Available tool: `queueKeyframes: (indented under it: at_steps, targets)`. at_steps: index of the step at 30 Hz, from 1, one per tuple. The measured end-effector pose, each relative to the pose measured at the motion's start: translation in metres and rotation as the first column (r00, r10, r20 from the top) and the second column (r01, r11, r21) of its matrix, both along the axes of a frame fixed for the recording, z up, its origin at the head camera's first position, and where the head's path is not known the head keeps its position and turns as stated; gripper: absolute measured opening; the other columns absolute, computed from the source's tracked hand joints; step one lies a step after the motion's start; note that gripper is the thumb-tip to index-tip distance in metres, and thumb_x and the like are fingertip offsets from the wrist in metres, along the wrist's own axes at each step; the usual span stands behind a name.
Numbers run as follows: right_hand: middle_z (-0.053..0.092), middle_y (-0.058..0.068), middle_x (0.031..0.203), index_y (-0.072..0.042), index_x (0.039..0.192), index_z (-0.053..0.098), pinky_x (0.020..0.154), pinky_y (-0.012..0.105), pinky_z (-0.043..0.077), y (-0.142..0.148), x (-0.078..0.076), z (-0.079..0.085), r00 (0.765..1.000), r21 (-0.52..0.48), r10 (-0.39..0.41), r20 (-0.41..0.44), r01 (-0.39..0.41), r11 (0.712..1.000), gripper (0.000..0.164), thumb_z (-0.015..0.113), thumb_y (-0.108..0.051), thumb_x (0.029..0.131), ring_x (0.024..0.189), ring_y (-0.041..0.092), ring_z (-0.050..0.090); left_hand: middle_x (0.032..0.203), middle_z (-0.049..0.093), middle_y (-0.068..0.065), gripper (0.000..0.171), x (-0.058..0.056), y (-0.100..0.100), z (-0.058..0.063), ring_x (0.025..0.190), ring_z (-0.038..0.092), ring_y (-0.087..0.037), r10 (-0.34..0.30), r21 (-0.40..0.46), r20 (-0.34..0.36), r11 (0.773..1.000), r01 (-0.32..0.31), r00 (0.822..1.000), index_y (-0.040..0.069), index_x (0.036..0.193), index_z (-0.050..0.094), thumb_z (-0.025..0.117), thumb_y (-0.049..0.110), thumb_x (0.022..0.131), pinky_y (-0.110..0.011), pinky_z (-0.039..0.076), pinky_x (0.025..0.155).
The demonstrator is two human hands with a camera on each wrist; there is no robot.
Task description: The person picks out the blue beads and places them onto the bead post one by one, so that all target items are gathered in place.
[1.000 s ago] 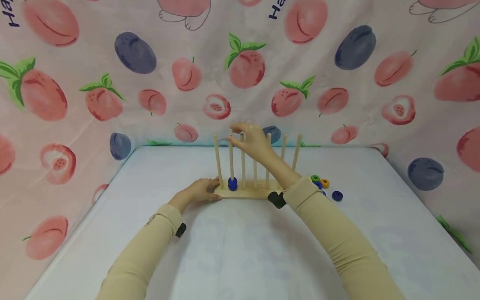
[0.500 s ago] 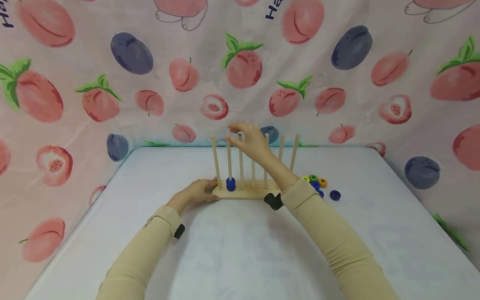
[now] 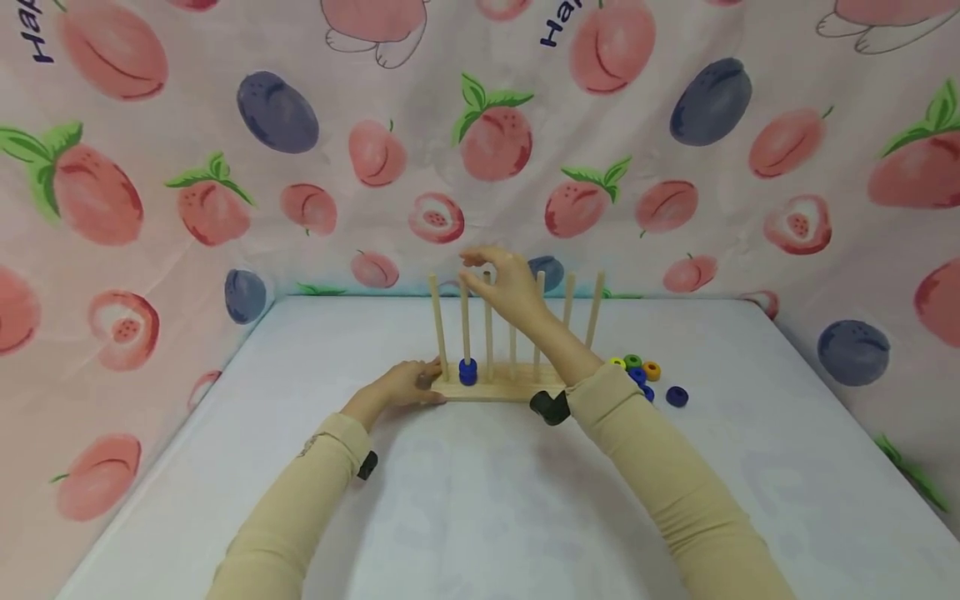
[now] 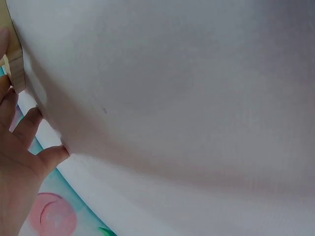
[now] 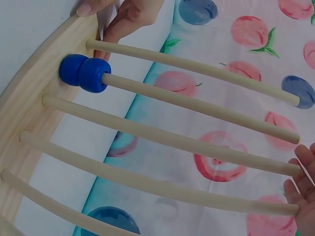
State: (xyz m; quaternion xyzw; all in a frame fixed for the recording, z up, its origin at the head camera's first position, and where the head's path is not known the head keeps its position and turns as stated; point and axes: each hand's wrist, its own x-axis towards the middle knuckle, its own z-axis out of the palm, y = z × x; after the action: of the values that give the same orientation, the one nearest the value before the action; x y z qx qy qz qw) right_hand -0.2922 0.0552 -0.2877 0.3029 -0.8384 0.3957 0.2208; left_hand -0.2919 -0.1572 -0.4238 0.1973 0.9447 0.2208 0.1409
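A wooden peg stand [image 3: 495, 391] with several upright pegs lies across the white table. Two blue beads [image 5: 84, 73] are stacked at the foot of its second peg from the left. My left hand [image 3: 401, 387] grips the stand's left end, thumb at the front edge and fingers behind; the left wrist view catches only that end of the wooden base [image 4: 15, 61]. Up at the peg tops is my right hand [image 3: 516, 290], its thumb and fingers apart beside the second peg's tip. No bead shows between them, and in the right wrist view its fingers [image 5: 306, 169] appear at the edge.
Right of the stand lie loose beads: yellow [image 3: 617, 362], green [image 3: 633, 361], orange [image 3: 651, 371] and blue [image 3: 637, 376], partly behind the right sleeve. A dark blue bead [image 3: 677, 397] sits apart from them. Fruit-patterned cloth [image 3: 420, 125] hangs behind the table.
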Motion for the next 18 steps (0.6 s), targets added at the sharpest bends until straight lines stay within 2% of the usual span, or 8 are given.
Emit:
queueKeyframes:
  at_steps: [6,12,18]
  targets:
    - [0.068,0.016,0.108,0.001,0.117,0.063,0.086,0.038,0.052,0.004,0.002,0.001,1.0,0.0,0.003,-0.008,-0.003,1.0,0.032,0.065,-0.014,0.089,0.104,0.027,0.061,0.15,0.035,-0.013,0.065,0.0,0.001,-0.002,0.137,0.031,-0.041,0.028,0.014,0.027,1.0,-0.028,0.999,0.007,0.14,0.043,0.068,0.031,0.086,-0.054,0.023,0.114]
    - [0.068,0.014,0.113,-0.001,0.117,0.063,0.091,0.038,0.051,0.008,0.008,0.004,1.0,-0.016,0.025,-0.017,-0.026,1.0,0.032,0.066,-0.014,0.088,0.107,0.025,0.061,0.15,0.035,-0.014,0.067,0.002,0.0,0.001,0.136,0.032,-0.042,0.03,0.021,0.016,0.999,-0.031,0.999,0.006,0.141,0.041,0.069,0.031,0.086,-0.055,0.024,0.113]
    - [0.067,0.015,0.114,0.001,0.118,0.062,0.092,0.04,0.051,0.016,0.013,0.006,0.999,-0.029,0.035,-0.041,-0.036,0.999,0.033,0.066,-0.012,0.088,0.108,0.026,0.062,0.149,0.036,-0.015,0.065,0.002,0.002,-0.001,0.135,0.034,-0.042,0.002,0.008,-0.003,1.0,-0.002,1.0,0.005,0.14,0.043,0.068,0.032,0.086,-0.054,0.025,0.113]
